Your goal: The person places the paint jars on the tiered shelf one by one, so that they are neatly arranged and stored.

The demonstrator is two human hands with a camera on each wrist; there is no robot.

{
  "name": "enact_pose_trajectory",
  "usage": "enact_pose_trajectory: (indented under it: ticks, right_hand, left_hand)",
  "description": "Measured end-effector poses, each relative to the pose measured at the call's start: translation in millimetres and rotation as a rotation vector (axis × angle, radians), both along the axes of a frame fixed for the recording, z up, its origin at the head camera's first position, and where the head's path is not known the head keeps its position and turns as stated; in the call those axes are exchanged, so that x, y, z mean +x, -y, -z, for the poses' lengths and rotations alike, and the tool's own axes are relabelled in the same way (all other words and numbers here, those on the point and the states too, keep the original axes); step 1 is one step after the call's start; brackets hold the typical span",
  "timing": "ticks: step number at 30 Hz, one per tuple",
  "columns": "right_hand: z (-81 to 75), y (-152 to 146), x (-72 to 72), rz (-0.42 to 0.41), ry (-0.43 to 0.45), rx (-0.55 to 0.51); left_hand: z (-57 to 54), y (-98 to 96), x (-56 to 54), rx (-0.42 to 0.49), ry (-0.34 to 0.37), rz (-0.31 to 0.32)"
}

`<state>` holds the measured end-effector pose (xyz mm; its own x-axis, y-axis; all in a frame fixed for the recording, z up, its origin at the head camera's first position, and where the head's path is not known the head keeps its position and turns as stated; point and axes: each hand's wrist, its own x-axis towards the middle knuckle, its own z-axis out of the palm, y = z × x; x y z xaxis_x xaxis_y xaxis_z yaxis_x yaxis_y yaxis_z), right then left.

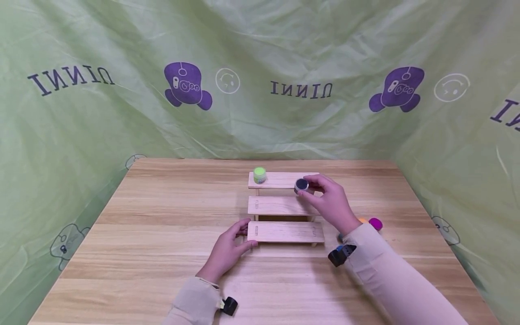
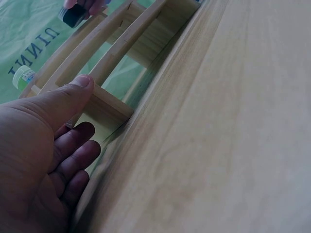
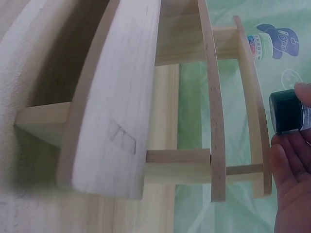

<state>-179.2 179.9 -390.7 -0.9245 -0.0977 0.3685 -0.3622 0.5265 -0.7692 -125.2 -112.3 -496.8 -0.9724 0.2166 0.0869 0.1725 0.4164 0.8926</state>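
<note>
A pale wooden three-step display rack (image 1: 284,232) stands on the table. My left hand (image 1: 229,247) holds the left end of its lowest step, thumb at the front corner and fingers round the side. In the left wrist view the thumb (image 2: 81,81) lies against the step's edge. My right hand (image 1: 331,198) pinches a small dark-coloured paint jar (image 1: 301,185) between thumb and fingers, in front of the top step's right part. In the right wrist view this jar (image 3: 286,111) is close beside the top step. A light green paint jar (image 1: 259,175) sits on the top step's left end.
Beyond the rack's right side, partly behind the right sleeve, are a magenta-topped jar (image 1: 375,224) and an orange one (image 1: 363,220). Green printed cloth (image 1: 252,126) hangs behind and beside the wood-grain table (image 1: 170,216). A small black camera is on each wrist.
</note>
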Motion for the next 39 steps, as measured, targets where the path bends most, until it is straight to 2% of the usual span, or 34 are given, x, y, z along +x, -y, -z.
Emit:
enact_pose_trajectory:
  ticks: [19, 27, 39]
  right_hand:
    - [-7.5, 21, -23.3, 0.018, 0.126, -0.015]
    - [-10.3, 25, -31.5, 0.027, 0.222, 0.003]
    - [-11.1, 29, -34.9, 0.029, 0.225, 0.014]
  left_hand:
    - [0.1, 0.6, 0.8, -0.009, -0.003, -0.004]
    - [0.9, 1.8, 0.7, -0.011, -0.003, -0.012]
    - [-0.5, 0.1, 0.3, -0.004, -0.009, -0.006]
